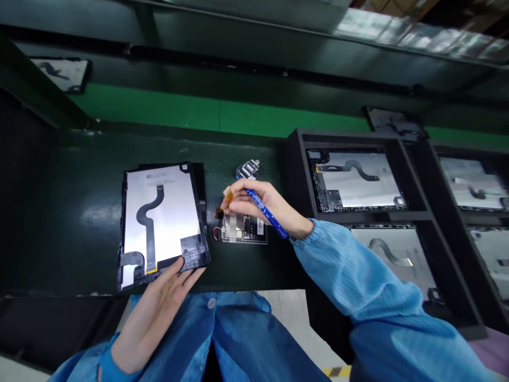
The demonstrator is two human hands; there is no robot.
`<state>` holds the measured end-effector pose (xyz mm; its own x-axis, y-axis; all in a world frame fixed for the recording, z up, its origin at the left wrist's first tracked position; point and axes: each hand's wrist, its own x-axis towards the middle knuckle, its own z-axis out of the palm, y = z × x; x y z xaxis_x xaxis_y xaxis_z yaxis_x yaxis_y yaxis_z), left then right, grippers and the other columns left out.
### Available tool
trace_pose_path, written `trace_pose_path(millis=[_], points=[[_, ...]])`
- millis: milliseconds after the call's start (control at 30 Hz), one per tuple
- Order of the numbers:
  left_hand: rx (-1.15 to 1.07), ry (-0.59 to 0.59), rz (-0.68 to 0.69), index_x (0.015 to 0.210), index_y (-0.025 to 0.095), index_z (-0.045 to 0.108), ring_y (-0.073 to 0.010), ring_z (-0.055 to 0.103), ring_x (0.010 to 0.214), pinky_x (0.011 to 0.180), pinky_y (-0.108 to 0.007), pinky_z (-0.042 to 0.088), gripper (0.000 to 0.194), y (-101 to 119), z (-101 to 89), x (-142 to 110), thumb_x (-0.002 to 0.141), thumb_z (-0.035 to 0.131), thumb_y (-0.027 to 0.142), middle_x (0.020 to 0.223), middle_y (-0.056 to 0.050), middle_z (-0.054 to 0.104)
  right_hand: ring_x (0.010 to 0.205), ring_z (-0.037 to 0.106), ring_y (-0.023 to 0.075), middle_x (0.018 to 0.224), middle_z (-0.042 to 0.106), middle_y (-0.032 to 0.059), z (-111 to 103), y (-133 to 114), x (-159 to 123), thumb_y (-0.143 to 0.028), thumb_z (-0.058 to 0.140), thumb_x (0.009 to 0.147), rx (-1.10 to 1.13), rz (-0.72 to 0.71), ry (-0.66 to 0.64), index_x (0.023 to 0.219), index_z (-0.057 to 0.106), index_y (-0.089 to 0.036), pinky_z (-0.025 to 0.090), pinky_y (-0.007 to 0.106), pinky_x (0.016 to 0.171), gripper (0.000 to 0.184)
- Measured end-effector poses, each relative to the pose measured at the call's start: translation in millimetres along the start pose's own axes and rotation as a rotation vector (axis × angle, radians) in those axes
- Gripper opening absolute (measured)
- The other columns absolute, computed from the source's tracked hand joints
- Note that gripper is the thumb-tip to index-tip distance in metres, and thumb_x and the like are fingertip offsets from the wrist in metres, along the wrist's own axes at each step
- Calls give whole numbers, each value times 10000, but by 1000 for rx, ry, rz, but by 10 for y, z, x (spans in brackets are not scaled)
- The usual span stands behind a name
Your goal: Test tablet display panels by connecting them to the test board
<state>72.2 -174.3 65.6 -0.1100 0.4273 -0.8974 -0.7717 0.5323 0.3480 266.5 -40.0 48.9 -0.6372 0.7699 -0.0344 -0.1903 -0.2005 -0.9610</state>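
A tablet screen panel (170, 204) in a black frame lies at the left of the dark bench, with a black S-shaped ribbon cable (150, 233) across its pale back. My left hand (170, 300) holds its lower edge, one digit on top and the other fingers at the rim. My right hand (254, 200) is closed around a slim blue pen-shaped tool (265, 212); its tip is hidden. At those fingertips shows an orange flex cable (228, 195). Below that hand lies a circuit board with a battery (248, 231), partly covered, with red wire at its left.
Beyond my right hand lies a small silver part (249, 168). On the right, a black compartment tray (296, 170) holds several screen panels. Another panel (393, 122) rests at the tray's back edge, and one more (63, 73) lies at the far left. A raised bar crosses the back.
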Motion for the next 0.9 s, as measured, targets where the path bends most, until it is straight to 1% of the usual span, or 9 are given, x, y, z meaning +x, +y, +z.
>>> trace_pose_path(millis=[233, 367, 467, 533, 600, 667, 733, 800, 900], points=[[95, -120, -183, 1468, 94, 370, -263, 621, 1188, 982, -388, 552, 561, -34, -176, 89, 936, 534, 167, 1324, -171, 621, 592, 615, 55, 731, 673, -16, 30, -35, 1, -383, 701, 856, -72, 15, 56, 869, 612, -149, 525, 176, 595, 250], [91, -461, -442, 1296, -4, 565, -259, 579, 1242, 1058, -356, 475, 468, -165, -338, 186, 957, 452, 297, 1269, -195, 649, 631, 647, 68, 787, 678, -1, 33, -44, -10, -398, 651, 897, -46, 27, 74, 882, 561, -154, 539, 185, 607, 260], [372, -755, -508, 1094, 69, 710, -258, 716, 940, 886, -355, 555, 437, -85, -404, 157, 953, 423, 366, 977, -162, 745, 693, 678, 83, 802, 680, 6, 32, -51, -15, -367, 625, 920, -33, 27, 90, 877, 540, -156, 551, 191, 643, 231], [703, -866, -276, 991, 131, 740, -218, 702, 721, 729, -322, 553, 389, 135, -381, 158, 955, 433, 369, 780, -105, 732, 704, 682, 86, 798, 681, 6, 28, -43, -9, -332, 635, 916, -25, 13, 79, 872, 539, -155, 553, 193, 651, 206], [1089, -810, 232, 990, 198, 740, -206, 672, 774, 767, -310, 513, 328, 451, -298, 239, 952, 473, 385, 802, -64, 718, 681, 670, 80, 784, 678, 2, 28, -28, 5, -305, 651, 903, -31, -5, 57, 862, 546, -154, 550, 192, 642, 189], [1416, -559, 819, 1060, 231, 709, -242, 628, 994, 921, -353, 451, 314, 779, -171, 418, 956, 468, 404, 1039, -66, 703, 634, 645, 69, 751, 667, -9, 44, -14, 31, -295, 657, 896, -60, -19, 31, 849, 560, -152, 536, 185, 615, 179], [1630, -264, 1261, 1161, 177, 641, -296, 541, 1123, 1003, -424, 378, 376, 1039, -28, 657, 980, 379, 377, 1166, -131, 627, 588, 613, 57, 722, 652, -19, 83, -8, 70, -288, 649, 898, -109, -15, 11, 854, 579, -150, 515, 178, 585, 161], [1719, -126, 1441, 1114, 137, 628, -326, 502, 1091, 989, -468, 364, 423, 1197, 103, 884, 984, 295, 363, 1096, -173, 585, 566, 591, 52, 711, 638, -24, 145, -6, 121, -277, 640, 899, -167, 9, -7, 869, 597, -148, 494, 172, 560, 139], [1753, -258, 1400, 843, 204, 615, -323, 493, 997, 978, -489, 344, 398, 1269, 226, 1057, 968, 283, 385, 892, -128, 566, 571, 582, 52, 731, 637, -20, 261, 4, 212, -254, 635, 897, -229, 45, -61, 896, 606, -147, 480, 170, 558, 110]])
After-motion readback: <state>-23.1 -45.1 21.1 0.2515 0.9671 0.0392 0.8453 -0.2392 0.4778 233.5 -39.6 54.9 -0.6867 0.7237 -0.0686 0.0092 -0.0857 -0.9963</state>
